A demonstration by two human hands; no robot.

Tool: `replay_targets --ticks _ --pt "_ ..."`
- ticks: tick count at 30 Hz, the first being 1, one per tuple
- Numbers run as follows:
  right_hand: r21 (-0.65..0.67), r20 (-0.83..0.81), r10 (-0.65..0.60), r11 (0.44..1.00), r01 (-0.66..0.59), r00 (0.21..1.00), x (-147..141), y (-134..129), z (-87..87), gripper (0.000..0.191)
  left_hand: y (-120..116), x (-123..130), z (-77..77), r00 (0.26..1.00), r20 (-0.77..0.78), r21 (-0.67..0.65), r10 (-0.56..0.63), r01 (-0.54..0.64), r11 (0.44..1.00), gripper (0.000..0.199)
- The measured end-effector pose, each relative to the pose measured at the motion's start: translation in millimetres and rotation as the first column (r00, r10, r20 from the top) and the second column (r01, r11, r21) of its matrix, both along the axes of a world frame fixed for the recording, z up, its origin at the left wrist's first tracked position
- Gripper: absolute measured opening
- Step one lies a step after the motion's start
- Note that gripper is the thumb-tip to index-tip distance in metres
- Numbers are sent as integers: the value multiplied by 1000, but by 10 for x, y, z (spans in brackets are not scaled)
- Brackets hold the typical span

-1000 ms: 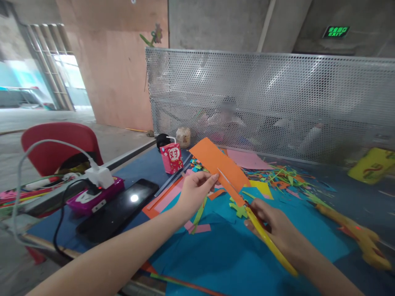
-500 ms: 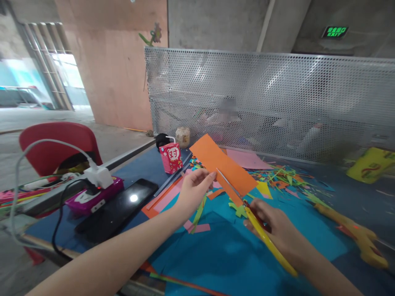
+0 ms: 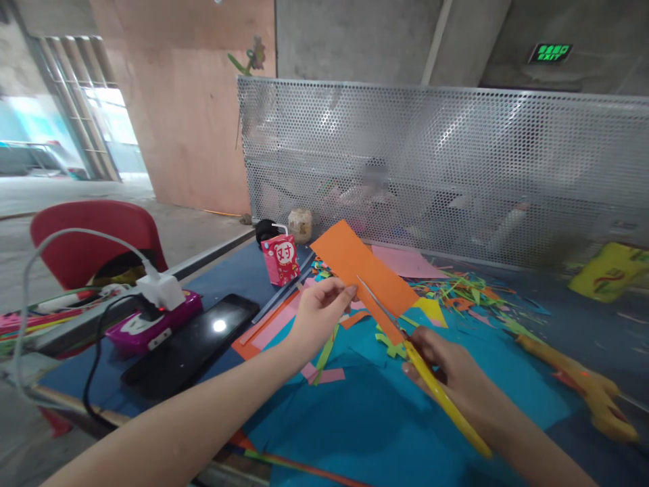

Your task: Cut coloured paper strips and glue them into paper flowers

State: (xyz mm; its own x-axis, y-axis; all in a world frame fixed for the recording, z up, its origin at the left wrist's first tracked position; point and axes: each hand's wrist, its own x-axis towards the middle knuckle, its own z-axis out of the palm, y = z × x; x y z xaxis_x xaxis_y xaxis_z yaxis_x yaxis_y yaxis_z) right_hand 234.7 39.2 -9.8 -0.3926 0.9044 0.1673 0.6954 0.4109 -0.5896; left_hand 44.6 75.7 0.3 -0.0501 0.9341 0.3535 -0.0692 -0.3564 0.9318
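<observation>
My left hand [image 3: 324, 311] pinches the near edge of an orange sheet of paper [image 3: 357, 253], held up above the table. A pair of scissors with yellow handles [image 3: 439, 392] is in my right hand [image 3: 446, 362], fingers wrapped through the loops. Their blades lie along the orange paper, with a narrow strip [image 3: 384, 326] hanging on the near side of the cut. Beneath both hands spreads a large blue sheet [image 3: 375, 419]. Green paper pieces [image 3: 389, 343] and pink scraps [image 3: 332, 374] rest on it.
A black phone [image 3: 193, 345] and a purple power strip [image 3: 155, 325] lie at left, near a red drink carton [image 3: 281, 259]. A yellow glue gun [image 3: 578, 379] is at right. Paper scraps [image 3: 466, 291] pile before a perforated metal screen [image 3: 430, 162]. A red chair [image 3: 101, 233] stands left.
The orange paper has shifted slightly, its right corner a little to the left. Its near strip leans slightly further from the main sheet. Both hands keep nearly the same place.
</observation>
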Motion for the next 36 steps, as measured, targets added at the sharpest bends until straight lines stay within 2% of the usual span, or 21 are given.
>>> replay_targets --ticks 7,13,22,36 --pt "27 16 -4 1000 4 1000 -2 -9 3 16 -5 -2 9 1000 -14 0 -4 4 1000 23" --pt "-3 23 18 1000 -18 1000 -4 -7 7 16 -16 -8 14 999 -6 -19 -38 38 999 21" --pt "-35 -17 22 999 -23 1000 -5 -3 7 14 11 -19 -11 1000 -4 -31 5 -5 1000 18" --pt "-21 51 -1 1000 3 999 6 -18 24 21 -18 -11 19 1000 -5 -25 7 -7 1000 20"
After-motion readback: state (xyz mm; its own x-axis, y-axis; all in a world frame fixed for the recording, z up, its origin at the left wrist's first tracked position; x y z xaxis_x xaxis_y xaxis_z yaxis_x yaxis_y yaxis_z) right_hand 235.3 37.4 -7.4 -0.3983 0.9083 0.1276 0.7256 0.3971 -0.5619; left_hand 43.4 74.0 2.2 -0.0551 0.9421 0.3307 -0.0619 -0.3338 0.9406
